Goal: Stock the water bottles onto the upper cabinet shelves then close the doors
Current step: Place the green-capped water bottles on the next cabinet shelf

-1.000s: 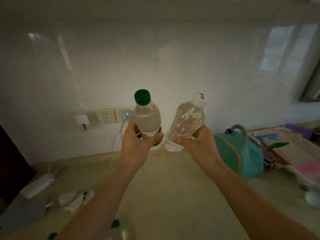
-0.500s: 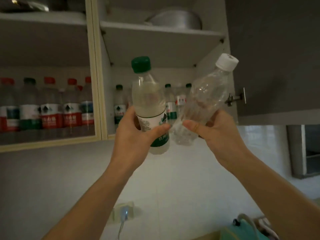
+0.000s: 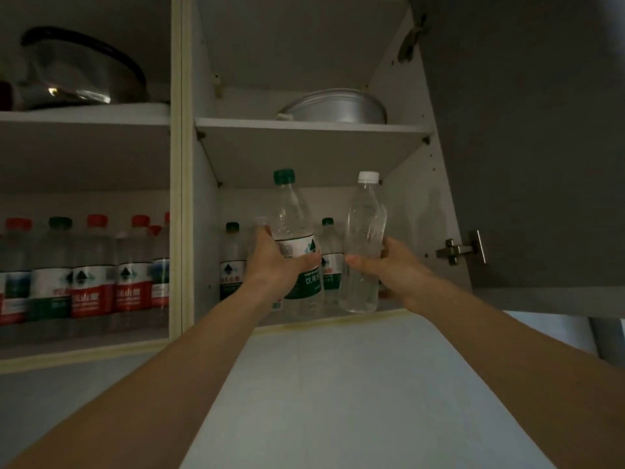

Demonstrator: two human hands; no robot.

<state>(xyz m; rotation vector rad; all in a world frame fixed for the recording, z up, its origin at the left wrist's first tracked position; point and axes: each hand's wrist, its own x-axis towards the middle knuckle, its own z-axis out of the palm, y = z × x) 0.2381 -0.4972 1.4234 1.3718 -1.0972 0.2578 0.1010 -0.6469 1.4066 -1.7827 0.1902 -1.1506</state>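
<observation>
My left hand (image 3: 275,262) grips a green-capped water bottle (image 3: 293,218) with a green and white label, held upright at the front of the right compartment's lower shelf (image 3: 341,319). Beside it, my right hand (image 3: 394,265) grips a clear, unlabelled bottle with a white cap (image 3: 363,231), also upright, its base at the shelf's front edge. Behind them stand green-capped bottles (image 3: 232,258) on the same shelf. The left compartment holds a row of several red- and green-capped bottles (image 3: 91,269).
The grey cabinet door (image 3: 527,147) stands open on the right, its metal hinge (image 3: 461,250) near my right hand. A metal basin (image 3: 333,106) sits on the upper right shelf, a dark-rimmed pot (image 3: 81,72) on the upper left. A vertical divider (image 3: 181,164) separates the compartments.
Both hands rose from countertop level to the cabinet with their bottles. The white-capped bottle went from tilted to upright, and both bottles now reach the lower shelf of the right compartment.
</observation>
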